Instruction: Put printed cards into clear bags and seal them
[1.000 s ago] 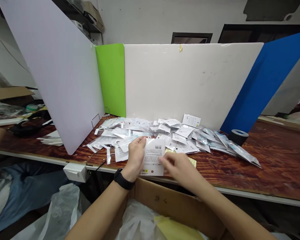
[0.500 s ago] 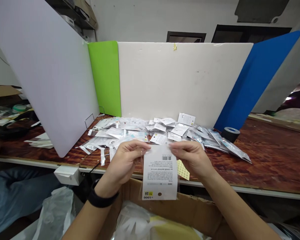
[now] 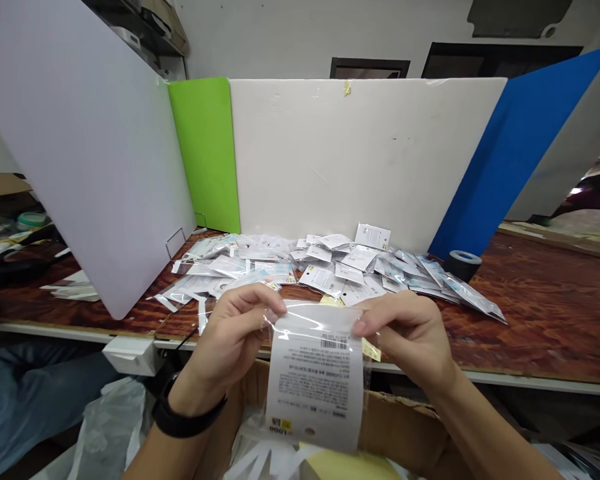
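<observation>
Between my hands hangs a clear plastic packet (image 3: 316, 383) with a white printed card inside. Its text and barcode are upside down to me, and a hole and a yellow mark sit near its lower edge. My left hand (image 3: 233, 333) pinches the packet's upper left corner. At the upper right, my right hand (image 3: 413, 333) grips it between thumb and fingers. Below the packet is an open cardboard box (image 3: 405, 423) with clear bags and something yellow inside. Behind my hands, a heap of similar packets (image 3: 360, 259) covers part of the wooden table.
White (image 3: 370, 153), green (image 3: 207, 153) and blue (image 3: 520, 150) panels stand around the heap, with a pale panel (image 3: 100, 160) at the left. A roll of dark tape (image 3: 463, 267) stands right of the heap. Someone's jeans-clad leg (image 3: 45, 393) shows at lower left.
The packet has come lower and nearer, its bottom edge now tilted. My right hand has shifted right and down the packet's side, and my left hand has moved slightly left.
</observation>
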The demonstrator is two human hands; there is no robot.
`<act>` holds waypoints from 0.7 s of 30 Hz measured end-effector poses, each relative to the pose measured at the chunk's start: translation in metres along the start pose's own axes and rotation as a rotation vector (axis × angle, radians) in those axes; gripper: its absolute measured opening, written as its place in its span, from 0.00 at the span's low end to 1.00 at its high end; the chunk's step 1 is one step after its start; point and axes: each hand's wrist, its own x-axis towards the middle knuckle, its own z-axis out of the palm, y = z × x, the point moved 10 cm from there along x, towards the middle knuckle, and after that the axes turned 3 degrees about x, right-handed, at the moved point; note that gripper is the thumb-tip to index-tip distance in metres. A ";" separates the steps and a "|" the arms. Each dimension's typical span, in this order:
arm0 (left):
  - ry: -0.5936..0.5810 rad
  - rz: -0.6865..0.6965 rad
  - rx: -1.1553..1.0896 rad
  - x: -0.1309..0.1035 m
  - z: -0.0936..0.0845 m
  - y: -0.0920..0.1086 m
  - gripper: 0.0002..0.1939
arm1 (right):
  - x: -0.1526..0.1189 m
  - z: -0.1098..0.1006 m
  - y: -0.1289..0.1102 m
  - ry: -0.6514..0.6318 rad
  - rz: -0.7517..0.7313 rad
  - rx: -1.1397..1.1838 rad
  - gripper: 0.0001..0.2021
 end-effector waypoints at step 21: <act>0.128 -0.126 0.043 -0.007 -0.015 -0.017 0.17 | -0.007 0.004 0.037 0.267 0.398 0.169 0.10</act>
